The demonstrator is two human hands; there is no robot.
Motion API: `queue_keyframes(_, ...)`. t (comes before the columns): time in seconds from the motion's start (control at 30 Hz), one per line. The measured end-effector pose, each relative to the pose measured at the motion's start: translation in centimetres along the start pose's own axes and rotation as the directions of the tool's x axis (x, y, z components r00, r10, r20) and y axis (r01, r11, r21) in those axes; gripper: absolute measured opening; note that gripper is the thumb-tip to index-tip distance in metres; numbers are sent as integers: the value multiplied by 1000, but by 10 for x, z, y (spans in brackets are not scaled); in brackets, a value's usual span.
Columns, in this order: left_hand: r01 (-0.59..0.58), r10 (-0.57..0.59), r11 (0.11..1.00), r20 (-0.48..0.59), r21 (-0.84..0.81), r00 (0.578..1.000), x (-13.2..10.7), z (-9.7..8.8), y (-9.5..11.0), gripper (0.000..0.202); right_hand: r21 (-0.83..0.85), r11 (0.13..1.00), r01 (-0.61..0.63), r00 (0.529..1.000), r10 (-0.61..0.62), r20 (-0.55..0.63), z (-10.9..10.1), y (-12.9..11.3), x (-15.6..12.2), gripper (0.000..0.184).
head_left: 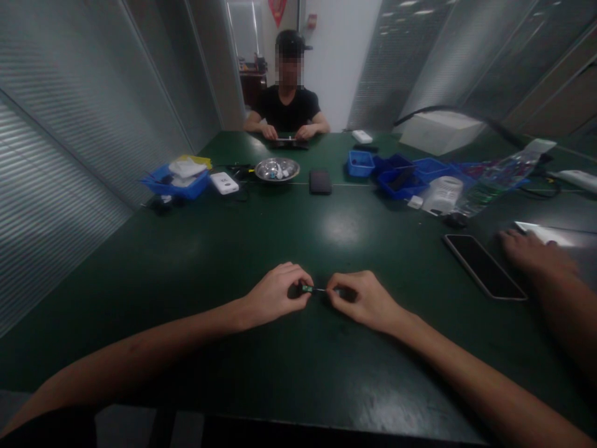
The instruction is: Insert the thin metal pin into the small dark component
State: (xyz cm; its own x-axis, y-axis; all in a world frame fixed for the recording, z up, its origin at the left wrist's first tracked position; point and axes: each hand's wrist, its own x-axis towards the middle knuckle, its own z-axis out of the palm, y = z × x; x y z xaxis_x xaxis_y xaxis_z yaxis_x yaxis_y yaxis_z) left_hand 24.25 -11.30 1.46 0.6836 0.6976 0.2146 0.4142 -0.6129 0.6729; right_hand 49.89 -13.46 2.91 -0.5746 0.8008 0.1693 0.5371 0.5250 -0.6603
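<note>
My left hand (275, 294) and my right hand (361, 300) rest close together on the dark green table (186, 274), near its front middle. Both are closed in a pinch. Between them is a small dark part (308, 289) with a greenish end, too small to name. The left fingertips pinch its left end. From the right, my right fingers pinch a thin dark piece that meets it. Both forearms lie on the tabletop.
A black phone (484, 266) lies to the right, beside another person's hand (532, 252). Farther back are a metal dish (277, 169), a dark phone (319, 182), blue bins (401, 174), a blue tray (176, 182) and a white box (441, 132). A person in black (288, 109) sits opposite.
</note>
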Motion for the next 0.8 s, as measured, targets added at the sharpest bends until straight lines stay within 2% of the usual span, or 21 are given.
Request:
queue_keyframes(0.2,-2,2,1000,17,-3,1000,0,-1,1,14,1,1000,9,1000,-9,7,2,-2,0,11)
queue_keyframes(0.43,-12,12,1000,27,1,1000,2,0,0,13,48,995,88,994,-85,-73,18,-11,7,16)
queue_keyframes(0.57,-16,16,1000,29,0,999,1,-2,1,16,47,998,50,992,-44,-114,13,-5,3,16)
queue_keyframes(0.7,-68,72,997,98,-36,993,-10,-11,2,26,42,999,-1,989,7,-147,4,3,-1,16)
queue_keyframes(0.8,-91,95,995,172,-29,981,-27,-26,-4,32,39,999,-23,987,29,-160,2,4,-1,17)
